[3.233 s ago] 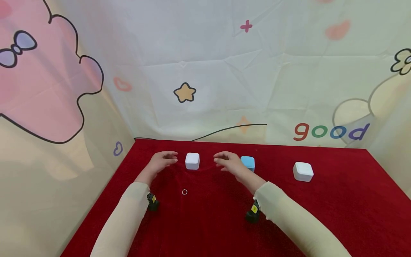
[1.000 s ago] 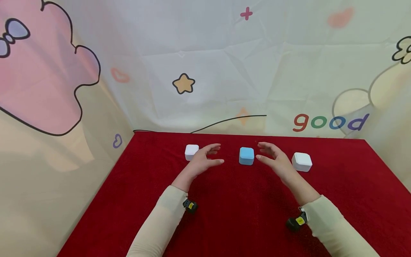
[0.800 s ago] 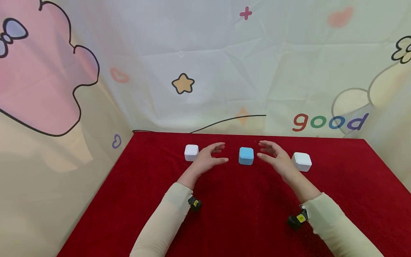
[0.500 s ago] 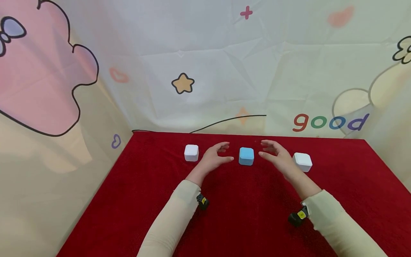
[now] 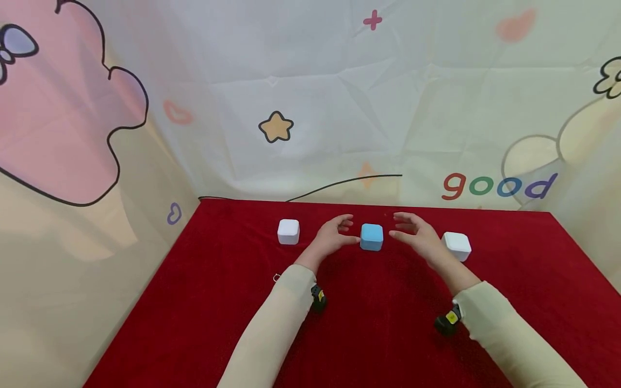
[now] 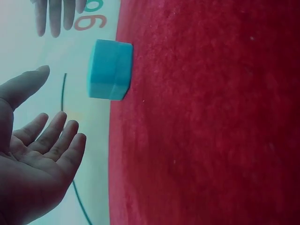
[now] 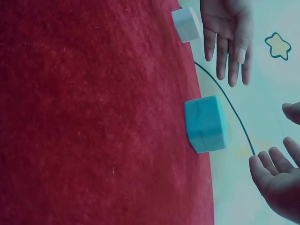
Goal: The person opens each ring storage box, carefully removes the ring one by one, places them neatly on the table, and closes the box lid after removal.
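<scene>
A light blue block [image 5: 371, 237] with rounded edges sits on the red cloth between my two hands. To its left is my left hand [image 5: 335, 234], fingers loosely spread, the thumb tip right at the block's left side in the head view. My right hand [image 5: 417, 237] hovers on the other side, relaxed, with a small gap to the block. Both palms face each other. In the left wrist view the blue block [image 6: 110, 70] stands apart from the left fingers [image 6: 61, 140]. The right wrist view has the block [image 7: 205, 124] beside the right fingertips. Neither hand holds anything.
A white block [image 5: 288, 231] rests left of the left hand. Another white block [image 5: 456, 246] is partly behind the right hand. A small ring [image 5: 276, 278] shows at the left sleeve's edge. The red table [image 5: 388, 334] meets a printed curtain [image 5: 339, 108] at the back.
Both hands have shifted right, from either side of the left white block to either side of the blue one. Lately the left hand has come closer to the blue block. The blocks stay put.
</scene>
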{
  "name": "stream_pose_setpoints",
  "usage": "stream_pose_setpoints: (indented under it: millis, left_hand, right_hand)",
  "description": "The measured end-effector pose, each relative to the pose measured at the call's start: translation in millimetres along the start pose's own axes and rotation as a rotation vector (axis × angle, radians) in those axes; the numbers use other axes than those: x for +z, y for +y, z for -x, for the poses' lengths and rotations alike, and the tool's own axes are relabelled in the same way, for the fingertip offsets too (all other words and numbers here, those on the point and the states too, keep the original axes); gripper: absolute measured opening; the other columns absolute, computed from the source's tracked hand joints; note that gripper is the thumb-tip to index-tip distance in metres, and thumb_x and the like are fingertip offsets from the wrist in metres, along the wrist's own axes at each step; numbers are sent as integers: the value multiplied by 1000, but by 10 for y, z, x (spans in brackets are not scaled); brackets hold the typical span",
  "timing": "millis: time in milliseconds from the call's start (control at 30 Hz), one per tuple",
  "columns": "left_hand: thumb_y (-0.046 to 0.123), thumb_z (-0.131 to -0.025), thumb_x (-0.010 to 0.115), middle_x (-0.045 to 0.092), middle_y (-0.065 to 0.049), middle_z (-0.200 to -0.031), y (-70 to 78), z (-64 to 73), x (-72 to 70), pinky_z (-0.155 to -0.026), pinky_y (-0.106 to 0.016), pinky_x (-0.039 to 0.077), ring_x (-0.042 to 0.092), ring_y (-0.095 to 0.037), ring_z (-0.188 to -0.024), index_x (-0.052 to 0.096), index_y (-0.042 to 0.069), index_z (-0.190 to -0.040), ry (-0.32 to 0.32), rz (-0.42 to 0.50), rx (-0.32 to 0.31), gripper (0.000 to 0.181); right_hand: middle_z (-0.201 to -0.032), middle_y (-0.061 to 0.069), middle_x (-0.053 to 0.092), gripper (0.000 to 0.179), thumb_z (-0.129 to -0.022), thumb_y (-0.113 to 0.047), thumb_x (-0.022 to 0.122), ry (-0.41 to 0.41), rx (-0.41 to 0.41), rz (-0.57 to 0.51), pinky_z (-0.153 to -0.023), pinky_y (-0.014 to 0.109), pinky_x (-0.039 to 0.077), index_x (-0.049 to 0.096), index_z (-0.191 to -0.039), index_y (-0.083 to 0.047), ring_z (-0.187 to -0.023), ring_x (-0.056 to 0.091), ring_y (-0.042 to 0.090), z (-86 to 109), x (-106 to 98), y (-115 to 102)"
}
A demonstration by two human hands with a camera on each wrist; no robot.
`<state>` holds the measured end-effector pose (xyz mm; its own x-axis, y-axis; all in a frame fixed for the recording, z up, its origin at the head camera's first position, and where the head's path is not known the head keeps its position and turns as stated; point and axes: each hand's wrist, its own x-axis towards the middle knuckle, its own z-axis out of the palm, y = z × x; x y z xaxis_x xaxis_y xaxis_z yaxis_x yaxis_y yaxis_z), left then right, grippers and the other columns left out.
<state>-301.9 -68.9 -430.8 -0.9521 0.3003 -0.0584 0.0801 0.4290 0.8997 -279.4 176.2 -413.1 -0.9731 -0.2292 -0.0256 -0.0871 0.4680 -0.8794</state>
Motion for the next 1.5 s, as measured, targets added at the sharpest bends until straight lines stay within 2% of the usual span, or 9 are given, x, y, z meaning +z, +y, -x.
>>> stream_pose_setpoints:
  millis: [433,800,1033,1333,1500]
  left_hand:
    - [9,-93,72,56,-18,-149,-19,-146,186,-114,-45,49,52,-34,-139,44,6,-154,-38,-57,-69,67]
    - [10,-92,74,58,-18,-147,-68,-223,212,-112,-44,50,55,-33,-136,47,6,-153,-38,-129,-91,67]
    - [9,-93,73,57,-18,-148,-99,-273,261,-113,-44,50,55,-33,-136,47,5,-153,-50,-124,-83,66]
    - [8,-92,73,59,-18,-145,-122,-265,335,-110,-44,52,57,-32,-131,50,3,-150,-34,-105,-88,63]
    - [9,-90,76,61,-16,-144,-129,-301,349,-112,-42,51,58,-30,-131,52,4,-149,-39,-113,-92,63]
  right_hand:
    - [-157,29,41,65,-101,-19,63,-30,-5,47,-114,63,43,35,-155,1,-144,42,48,-98,98,65]
    - [-159,29,39,67,-100,-18,64,-70,15,15,-116,62,42,33,-156,2,-146,39,47,-169,162,128]
    - [-162,29,34,70,-100,-18,63,-101,49,-2,-118,62,39,29,-158,1,-149,35,48,-229,188,166]
    - [-164,30,30,70,-101,-14,61,-132,78,-32,-123,62,32,26,-159,3,-152,30,47,-300,248,241]
    - [-163,33,29,72,-101,-11,60,-140,80,-40,-123,61,32,22,-160,6,-152,30,48,-311,287,238]
